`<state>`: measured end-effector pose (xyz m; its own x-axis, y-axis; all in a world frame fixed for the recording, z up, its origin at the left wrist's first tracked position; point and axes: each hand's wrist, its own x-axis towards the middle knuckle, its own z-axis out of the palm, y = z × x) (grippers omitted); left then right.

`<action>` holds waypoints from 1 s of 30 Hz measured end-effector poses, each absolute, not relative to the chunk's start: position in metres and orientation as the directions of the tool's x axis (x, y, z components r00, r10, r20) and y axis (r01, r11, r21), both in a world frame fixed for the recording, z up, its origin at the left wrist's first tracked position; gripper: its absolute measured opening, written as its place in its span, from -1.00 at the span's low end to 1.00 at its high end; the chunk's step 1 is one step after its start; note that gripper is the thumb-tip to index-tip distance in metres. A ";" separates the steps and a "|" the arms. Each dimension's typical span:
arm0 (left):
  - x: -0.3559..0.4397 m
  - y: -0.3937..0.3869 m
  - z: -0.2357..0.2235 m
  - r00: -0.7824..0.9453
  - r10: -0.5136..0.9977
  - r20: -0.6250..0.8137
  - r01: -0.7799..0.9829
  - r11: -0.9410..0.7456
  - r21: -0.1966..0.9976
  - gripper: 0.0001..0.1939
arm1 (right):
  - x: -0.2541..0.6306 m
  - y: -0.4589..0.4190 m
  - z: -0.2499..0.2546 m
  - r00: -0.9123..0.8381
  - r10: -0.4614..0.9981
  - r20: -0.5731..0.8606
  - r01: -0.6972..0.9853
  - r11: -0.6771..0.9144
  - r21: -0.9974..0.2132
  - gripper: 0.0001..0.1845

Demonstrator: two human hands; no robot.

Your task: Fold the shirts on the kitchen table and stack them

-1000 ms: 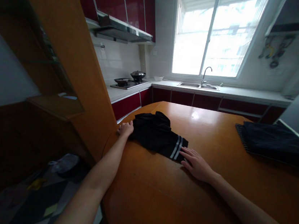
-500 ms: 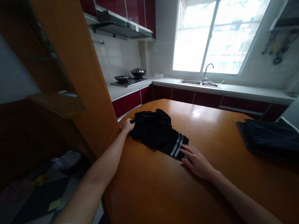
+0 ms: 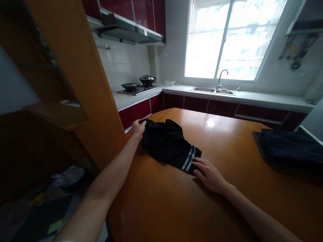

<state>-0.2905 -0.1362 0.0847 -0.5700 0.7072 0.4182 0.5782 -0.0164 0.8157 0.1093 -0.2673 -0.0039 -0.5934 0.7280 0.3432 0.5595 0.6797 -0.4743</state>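
Left hand [image 3: 138, 128] higher; cloth [image 3: 167, 144] in grip

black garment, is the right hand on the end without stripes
No, the right hand touches the black garment at its end with two grey stripes.

Black garment [image 3: 163, 144], soft fabric, two pale grey stripes side by side across the right end. Lies slantwise on wooden table [image 3: 154, 198], near its left edge, striped end closer to the camera. Striped part fairly flat; far side bunched, with a rounded fold standing up. Left end rumpled, drawn to a corner at far side. Garment type unclear.
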 end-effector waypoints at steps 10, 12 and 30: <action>0.006 -0.184 0.130 0.452 0.736 0.505 0.776 -0.603 0.184 -0.80 | 0.173 -0.207 0.003 0.344 0.913 0.217 0.152 0.174 -0.973 -0.42; 0.052 -0.224 0.092 0.630 0.664 0.403 0.700 -0.710 0.076 -0.82 | 0.209 -0.195 0.005 0.563 0.793 0.231 0.191 0.147 -0.970 -0.44; -0.083 -0.264 0.013 0.649 0.650 0.396 0.633 -0.750 0.195 -0.17 | 0.235 -0.198 -0.001 0.244 0.725 0.644 0.711 0.317 -0.627 -0.78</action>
